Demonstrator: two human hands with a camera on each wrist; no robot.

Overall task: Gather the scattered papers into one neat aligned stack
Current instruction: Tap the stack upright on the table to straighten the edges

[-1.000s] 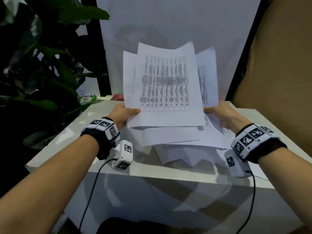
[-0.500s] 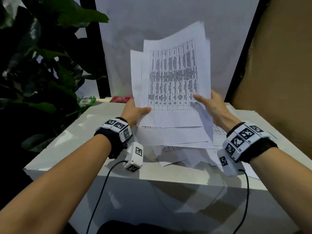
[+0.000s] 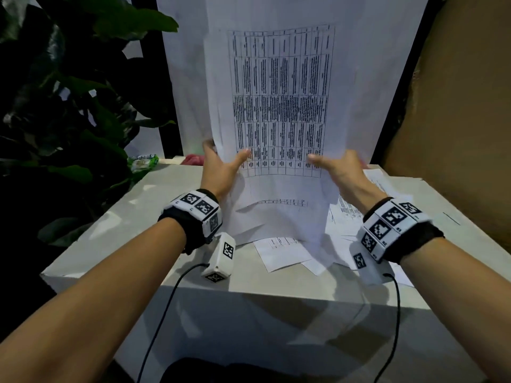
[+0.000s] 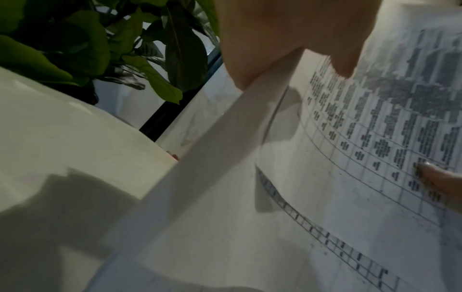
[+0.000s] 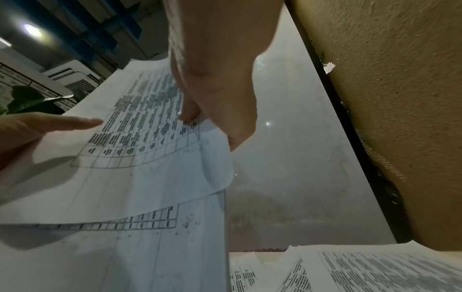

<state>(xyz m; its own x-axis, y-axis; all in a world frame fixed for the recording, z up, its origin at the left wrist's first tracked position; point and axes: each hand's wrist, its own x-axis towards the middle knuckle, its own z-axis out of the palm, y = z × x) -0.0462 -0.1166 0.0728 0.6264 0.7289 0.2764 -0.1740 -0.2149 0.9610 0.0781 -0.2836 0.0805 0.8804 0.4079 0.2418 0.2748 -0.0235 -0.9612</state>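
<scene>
A bundle of printed sheets (image 3: 276,106) stands upright with its lower edge on the white table (image 3: 132,217), the table-printed top sheet facing me. My left hand (image 3: 221,168) grips its left edge, thumb on the front and fingers behind, as the left wrist view (image 4: 287,39) shows close up. My right hand (image 3: 340,170) pinches the right edge the same way, thumb on the print (image 5: 220,89). The sheets overlap unevenly at the bottom. More loose papers (image 3: 282,252) lie flat on the table under and to the right of the bundle (image 5: 375,266).
A large leafy plant (image 3: 69,106) crowds the table's left side. A brown textured wall (image 3: 456,106) stands close on the right, and a white panel (image 3: 188,64) rises behind. A green wrapper (image 3: 143,161) and something red (image 3: 193,158) lie at the back left corner.
The bundle has swung from leaning back to standing upright and taller in view. Both hands moved forward and closer together along its side edges, and the fanned sheets have drawn closer together.
</scene>
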